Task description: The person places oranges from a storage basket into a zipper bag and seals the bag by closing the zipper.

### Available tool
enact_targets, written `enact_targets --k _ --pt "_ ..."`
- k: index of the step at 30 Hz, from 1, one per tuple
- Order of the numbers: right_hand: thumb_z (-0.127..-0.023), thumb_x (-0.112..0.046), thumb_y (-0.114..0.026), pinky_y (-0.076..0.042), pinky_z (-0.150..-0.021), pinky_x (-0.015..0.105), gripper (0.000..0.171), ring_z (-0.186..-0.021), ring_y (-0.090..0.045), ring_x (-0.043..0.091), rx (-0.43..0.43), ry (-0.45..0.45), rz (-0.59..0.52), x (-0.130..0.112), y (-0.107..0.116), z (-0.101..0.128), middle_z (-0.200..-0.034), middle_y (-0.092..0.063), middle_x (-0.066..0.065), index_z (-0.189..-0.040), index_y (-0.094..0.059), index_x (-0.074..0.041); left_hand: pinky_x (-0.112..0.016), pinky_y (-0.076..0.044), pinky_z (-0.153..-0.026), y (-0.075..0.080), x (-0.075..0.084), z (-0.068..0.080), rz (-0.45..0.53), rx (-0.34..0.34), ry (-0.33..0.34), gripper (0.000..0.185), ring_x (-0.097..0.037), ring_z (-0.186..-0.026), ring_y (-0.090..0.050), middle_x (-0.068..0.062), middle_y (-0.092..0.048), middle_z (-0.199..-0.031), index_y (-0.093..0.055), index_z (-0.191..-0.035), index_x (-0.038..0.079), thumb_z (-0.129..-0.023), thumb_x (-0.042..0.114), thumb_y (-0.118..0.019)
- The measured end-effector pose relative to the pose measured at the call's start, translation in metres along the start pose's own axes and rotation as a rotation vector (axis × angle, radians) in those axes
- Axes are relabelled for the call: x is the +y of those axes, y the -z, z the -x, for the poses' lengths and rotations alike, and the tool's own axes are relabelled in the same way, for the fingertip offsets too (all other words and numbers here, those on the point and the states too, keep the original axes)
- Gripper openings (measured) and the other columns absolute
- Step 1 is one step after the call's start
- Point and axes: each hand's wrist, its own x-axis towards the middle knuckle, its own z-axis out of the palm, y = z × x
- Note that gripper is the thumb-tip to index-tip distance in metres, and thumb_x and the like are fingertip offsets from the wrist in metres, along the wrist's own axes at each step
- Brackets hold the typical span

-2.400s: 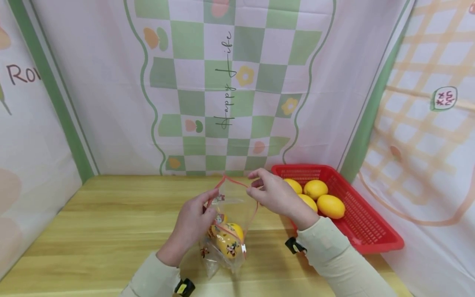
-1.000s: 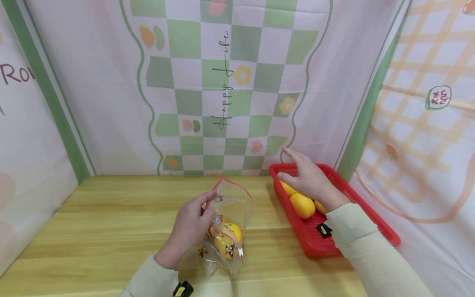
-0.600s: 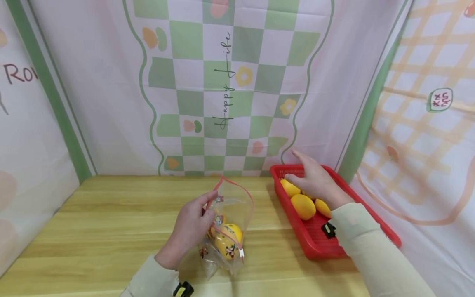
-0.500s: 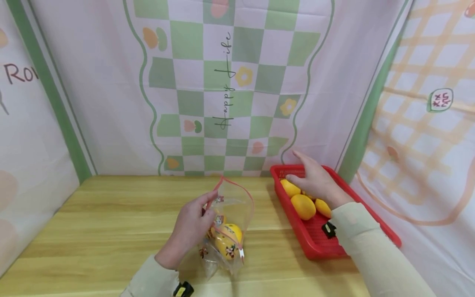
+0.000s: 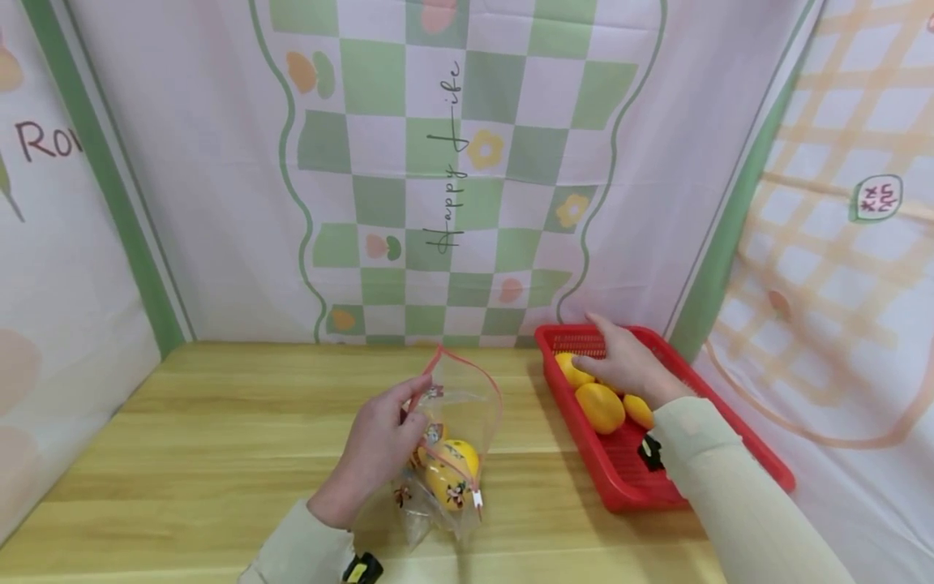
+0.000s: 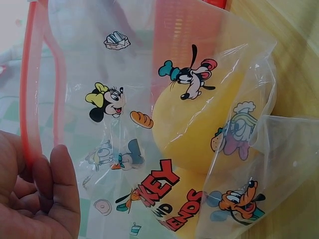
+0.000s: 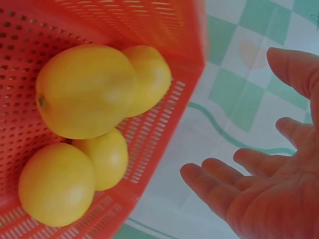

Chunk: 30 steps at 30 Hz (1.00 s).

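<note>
My left hand (image 5: 379, 442) pinches the red rim of a clear zip bag (image 5: 467, 405) printed with cartoon figures. The bag's mouth gapes, and a small white zip slider (image 5: 477, 499) hangs at its front corner. Yellow lemons (image 6: 194, 129) show through the plastic in the left wrist view. Over the far part of a red basket (image 5: 616, 487), my right hand (image 5: 627, 365) hovers with fingers spread and holds nothing. Several lemons (image 7: 87, 92) lie in that basket, seen beside the open palm in the right wrist view; in the head view the hand partly hides them.
The wooden table (image 5: 241, 422) carries the bag near its middle and the basket at its right. Behind the table hangs a green-checked cloth (image 5: 430, 203), with patterned cloth walls at both sides.
My right hand has left the bag's rim and moved right to above the basket, then sunk slightly toward the lemons. My left hand keeps its grip on the bag in the same place.
</note>
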Motion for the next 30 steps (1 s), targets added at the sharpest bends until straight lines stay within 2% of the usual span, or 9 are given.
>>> enact_targets --k 10,22,26,30 --pt "-0.097 -0.041 -0.070 -0.037 -0.112 0.071 0.097 -0.143 -0.039 0.052 -0.054 -0.014 0.017 0.011 -0.005 -0.003 -0.164 -0.031 0.032 -0.166 -0.013 -0.003 -0.023 -0.039 -0.041 0.000 0.002 -0.001 -0.011 -0.001 -0.003 0.055 -0.012 -0.053 -0.053 -0.003 -0.061 -0.079 -0.060 -0.148 0.012 -0.094 0.002 -0.054" --pt "-0.093 -0.047 -0.073 -0.045 -0.103 0.073 0.103 -0.137 -0.042 0.051 -0.156 -0.104 -0.018 0.022 -0.014 -0.008 -0.160 -0.036 0.031 -0.167 -0.013 -0.008 -0.022 -0.038 -0.041 0.000 0.001 -0.001 -0.011 -0.001 -0.003 0.054 -0.012 -0.052 -0.052 -0.003 -0.062 -0.082 -0.060 -0.148 0.012 -0.095 0.002 -0.054" --pt "-0.092 -0.046 -0.074 -0.042 -0.104 0.075 0.103 -0.139 -0.040 0.051 -0.180 -0.136 -0.039 0.026 -0.018 -0.008 -0.161 -0.035 0.030 -0.167 -0.014 -0.009 -0.023 -0.039 -0.041 0.000 0.000 -0.001 -0.011 0.001 -0.006 0.054 -0.012 -0.053 -0.054 -0.003 -0.064 -0.087 -0.060 -0.148 0.012 -0.095 0.002 -0.054" --pt "-0.092 -0.045 -0.074 -0.039 -0.107 0.075 0.100 -0.140 -0.040 0.051 -0.201 -0.130 -0.036 0.032 -0.020 -0.008 -0.159 -0.038 0.031 -0.166 -0.018 -0.007 -0.023 -0.039 -0.041 -0.001 0.000 -0.002 -0.016 0.002 -0.007 0.053 -0.012 -0.053 -0.053 -0.003 -0.064 -0.088 -0.060 -0.147 0.011 -0.095 0.002 -0.055"
